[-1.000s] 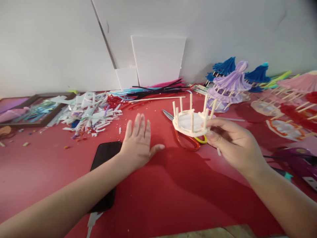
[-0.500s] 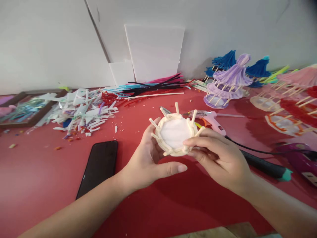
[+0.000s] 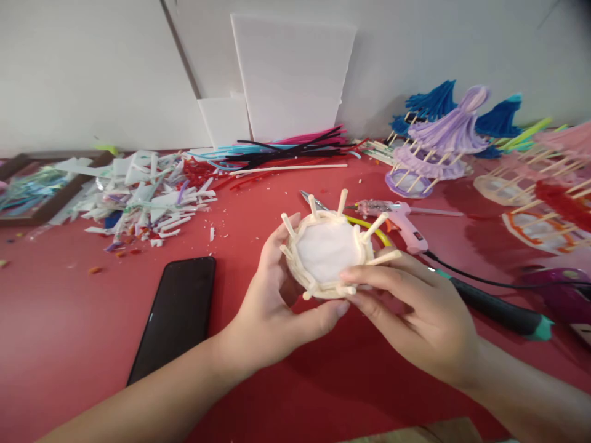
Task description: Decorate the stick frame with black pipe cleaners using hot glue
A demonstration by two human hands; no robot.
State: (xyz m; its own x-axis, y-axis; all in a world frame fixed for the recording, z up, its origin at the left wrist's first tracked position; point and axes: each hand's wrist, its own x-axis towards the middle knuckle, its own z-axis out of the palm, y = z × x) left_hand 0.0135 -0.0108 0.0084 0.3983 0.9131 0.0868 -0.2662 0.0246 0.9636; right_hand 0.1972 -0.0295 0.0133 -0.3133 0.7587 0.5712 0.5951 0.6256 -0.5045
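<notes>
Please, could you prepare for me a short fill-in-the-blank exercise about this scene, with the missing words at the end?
1. The left hand and the right hand hold a round piece whose flat centre is coloured _____.
2. The table is coloured _____.
3. Of the two hands, the black phone lies nearer to the _____ one.
4. The body of the glue gun is coloured _____.

Missing words, in order: white; red; left; pink.

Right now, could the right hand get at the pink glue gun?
Probably yes: the glue gun lies uncovered just beyond the right hand, though that hand holds the round frame.
</notes>
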